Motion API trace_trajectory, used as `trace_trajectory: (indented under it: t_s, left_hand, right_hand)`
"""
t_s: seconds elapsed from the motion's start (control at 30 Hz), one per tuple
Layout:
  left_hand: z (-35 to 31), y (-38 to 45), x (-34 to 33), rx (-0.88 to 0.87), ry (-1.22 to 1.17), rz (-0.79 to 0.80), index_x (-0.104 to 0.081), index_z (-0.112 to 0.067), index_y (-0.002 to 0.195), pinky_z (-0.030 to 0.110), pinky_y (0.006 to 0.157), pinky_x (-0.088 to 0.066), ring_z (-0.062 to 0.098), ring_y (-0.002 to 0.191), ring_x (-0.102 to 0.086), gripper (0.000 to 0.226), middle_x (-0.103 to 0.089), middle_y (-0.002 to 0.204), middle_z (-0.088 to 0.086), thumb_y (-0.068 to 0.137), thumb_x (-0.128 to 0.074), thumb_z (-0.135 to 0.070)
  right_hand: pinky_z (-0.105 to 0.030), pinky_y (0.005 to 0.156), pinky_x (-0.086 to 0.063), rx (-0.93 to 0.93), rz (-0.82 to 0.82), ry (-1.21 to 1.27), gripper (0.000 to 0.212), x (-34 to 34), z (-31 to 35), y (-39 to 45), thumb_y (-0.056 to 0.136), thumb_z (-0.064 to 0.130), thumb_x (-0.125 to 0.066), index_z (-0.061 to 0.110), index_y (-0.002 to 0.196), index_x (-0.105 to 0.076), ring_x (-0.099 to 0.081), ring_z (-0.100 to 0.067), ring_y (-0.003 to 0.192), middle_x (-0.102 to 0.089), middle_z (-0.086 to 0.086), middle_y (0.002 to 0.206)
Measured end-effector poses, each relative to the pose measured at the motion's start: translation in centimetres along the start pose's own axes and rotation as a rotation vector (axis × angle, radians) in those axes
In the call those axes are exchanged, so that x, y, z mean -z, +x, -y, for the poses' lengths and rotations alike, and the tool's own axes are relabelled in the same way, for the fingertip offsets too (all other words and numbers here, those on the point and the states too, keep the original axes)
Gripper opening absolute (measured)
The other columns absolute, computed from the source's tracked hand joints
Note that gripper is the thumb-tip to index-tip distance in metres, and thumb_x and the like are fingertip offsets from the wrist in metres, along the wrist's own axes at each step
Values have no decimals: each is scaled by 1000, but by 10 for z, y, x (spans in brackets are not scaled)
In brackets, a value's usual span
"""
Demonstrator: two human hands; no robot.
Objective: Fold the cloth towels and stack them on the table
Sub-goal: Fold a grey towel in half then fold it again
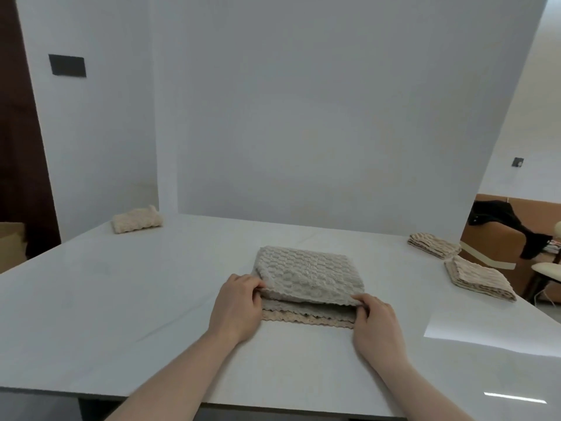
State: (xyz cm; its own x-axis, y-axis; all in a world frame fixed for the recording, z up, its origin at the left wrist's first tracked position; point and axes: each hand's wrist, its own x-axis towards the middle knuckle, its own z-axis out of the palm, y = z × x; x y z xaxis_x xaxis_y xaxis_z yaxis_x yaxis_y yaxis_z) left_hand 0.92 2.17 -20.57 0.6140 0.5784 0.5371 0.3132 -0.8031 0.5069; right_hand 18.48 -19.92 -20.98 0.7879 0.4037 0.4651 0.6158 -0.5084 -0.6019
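A grey waffle-textured towel (306, 275) lies folded in the middle of the white table (121, 299). Its upper layer is lifted at the near edge. My left hand (235, 308) pinches the near left corner of that layer. My right hand (376, 323) pinches the near right corner. Under the grey towel a beige towel edge (306, 319) shows, flat on the table. A folded beige towel (136, 219) rests at the far left. Two folded beige towels lie at the right, one farther back (432, 245) and one nearer (479, 282).
A white wall panel (303, 117) stands along the table's far edge. To the right, past the table, are a brown seat with black clothing (504, 223) and a pale chair (546, 268). The table's near edge (273, 410) runs just below my forearms.
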Motion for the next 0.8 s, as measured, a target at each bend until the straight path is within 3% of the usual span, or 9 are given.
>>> trace_trajectory:
  t_s: [0.2,0.33,0.53,0.7,0.8]
  left_hand:
    - [-1,1,5,-31,-26,-87,-71,-33,91,25,78,-42,5,88,-47,12,-60,82,-29,96,-65,-24]
    - [-13,5,13,33,-115,-143,-61,-35,84,23,70,-42,4,82,-53,16,-60,86,-21,99,-61,-28]
    - [-59,39,50,8,-212,-145,-63,-23,91,33,77,-52,11,83,-61,14,-66,88,-10,102,-55,-19]
    - [-88,51,100,-46,-219,-200,-66,-23,99,26,83,-51,12,91,-64,22,-70,96,-8,97,-56,-4]
    - [-99,49,134,-93,-230,-246,-66,-25,95,27,87,-54,8,93,-66,26,-71,94,-10,94,-60,-1]
  right_hand:
    - [-39,87,-50,-138,-64,133,16,3,-6,6,96,26,-59,29,97,-74,-60,-27,102,-73,12,89]
    - [-37,84,-50,-111,-105,203,18,6,-3,8,95,16,-61,28,95,-74,-65,-23,95,-74,8,91]
    - [-30,79,-43,-135,-175,366,32,32,30,23,98,2,-50,24,103,-72,-64,-20,88,-74,0,97]
    - [-28,86,-43,-49,-257,391,30,83,75,38,98,2,-51,21,103,-74,-62,-17,96,-72,3,98]
    - [-24,80,-43,-5,-272,423,30,114,96,33,97,4,-52,24,102,-74,-63,-7,89,-72,7,94]
